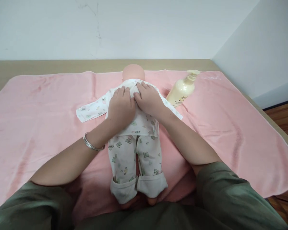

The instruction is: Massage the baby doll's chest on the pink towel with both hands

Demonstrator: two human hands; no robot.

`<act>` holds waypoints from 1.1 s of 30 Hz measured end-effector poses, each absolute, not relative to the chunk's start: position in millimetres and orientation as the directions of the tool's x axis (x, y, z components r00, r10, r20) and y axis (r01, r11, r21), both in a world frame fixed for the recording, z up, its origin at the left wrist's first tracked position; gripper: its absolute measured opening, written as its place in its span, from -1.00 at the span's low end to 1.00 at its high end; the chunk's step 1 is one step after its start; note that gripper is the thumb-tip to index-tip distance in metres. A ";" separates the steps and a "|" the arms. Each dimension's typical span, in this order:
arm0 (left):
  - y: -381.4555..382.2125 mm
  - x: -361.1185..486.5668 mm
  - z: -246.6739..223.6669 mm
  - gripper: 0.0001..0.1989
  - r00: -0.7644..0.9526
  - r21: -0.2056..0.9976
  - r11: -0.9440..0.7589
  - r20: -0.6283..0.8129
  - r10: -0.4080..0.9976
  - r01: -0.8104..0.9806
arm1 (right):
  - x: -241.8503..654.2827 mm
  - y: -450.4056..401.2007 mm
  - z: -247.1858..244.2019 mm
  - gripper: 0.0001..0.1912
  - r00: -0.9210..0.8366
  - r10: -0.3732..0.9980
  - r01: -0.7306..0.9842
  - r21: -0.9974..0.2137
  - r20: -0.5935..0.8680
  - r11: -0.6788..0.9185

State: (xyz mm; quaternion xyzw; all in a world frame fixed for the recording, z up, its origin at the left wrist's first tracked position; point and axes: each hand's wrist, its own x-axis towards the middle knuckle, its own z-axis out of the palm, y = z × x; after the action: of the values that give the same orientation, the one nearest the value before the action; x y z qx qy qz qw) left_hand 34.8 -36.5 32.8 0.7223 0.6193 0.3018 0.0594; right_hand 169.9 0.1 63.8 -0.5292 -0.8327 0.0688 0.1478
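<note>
A baby doll [133,72] in a white printed shirt [144,123] and matching trousers [147,151] lies stretched out before me, its bald head far from me. No facial features show. My left hand [122,108] lies on the upper left of the shirt, fingers extended over the cloth. Beside it, my right hand [150,99] rests on the upper right, just below the collar, thumb apart from the fingers. Both thumbs come close together at the middle. The doll's left-side sleeve [92,110] spreads outward flat. Rolled cuffs [151,185] end the trouser legs near my body.
A cream pump bottle [181,91] stands tilted in view to the right of the doll, close to the right sleeve. The pink blanket [50,127] covers most of the table [105,65]. A white wall [144,28] rises behind the table.
</note>
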 end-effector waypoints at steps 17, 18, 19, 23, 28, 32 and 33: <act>-16.8 17.6 27.6 -0.36 0.087 0.528 -0.255 0.321 0.943 0.810 | 160.3 -28.4 64.0 -0.49 -0.349 0.922 0.916 -0.148 0.170 0.374; -14.5 16.2 27.3 -0.39 0.083 0.536 -0.256 0.324 0.942 0.805 | 159.8 -28.9 63.0 -0.47 -0.353 0.918 0.914 -0.143 0.178 0.379; -12.5 15.2 27.2 -0.41 0.076 0.544 -0.252 0.325 0.943 0.800 | 159.2 -29.1 62.5 -0.46 -0.356 0.916 0.912 -0.144 0.185 0.384; -13.2 17.1 30.1 -0.46 0.037 0.531 -0.202 0.305 0.952 0.823 | 159.3 -24.8 65.6 -0.51 -0.340 0.924 0.902 -0.217 0.173 0.372; -32.7 30.0 36.9 -0.46 0.046 0.463 -0.201 0.325 0.945 0.863 | 163.7 -13.2 66.5 -0.54 -0.337 0.928 0.895 -0.251 0.159 0.368; -45.4 36.9 37.0 -0.45 0.081 0.442 -0.248 0.363 0.928 0.862 | 165.8 -3.4 59.9 -0.49 -0.365 0.912 0.888 -0.225 0.188 0.402; -47.0 37.7 36.3 -0.45 0.082 0.438 -0.247 0.362 0.928 0.864 | 166.3 -1.0 58.8 -0.49 -0.365 0.912 0.887 -0.227 0.185 0.401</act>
State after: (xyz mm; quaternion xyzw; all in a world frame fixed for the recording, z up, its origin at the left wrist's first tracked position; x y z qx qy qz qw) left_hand 37.7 -47.0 36.3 0.7336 0.6110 0.2925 0.0547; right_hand 166.3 -1.0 58.8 -0.5454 -0.8250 0.0443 0.1414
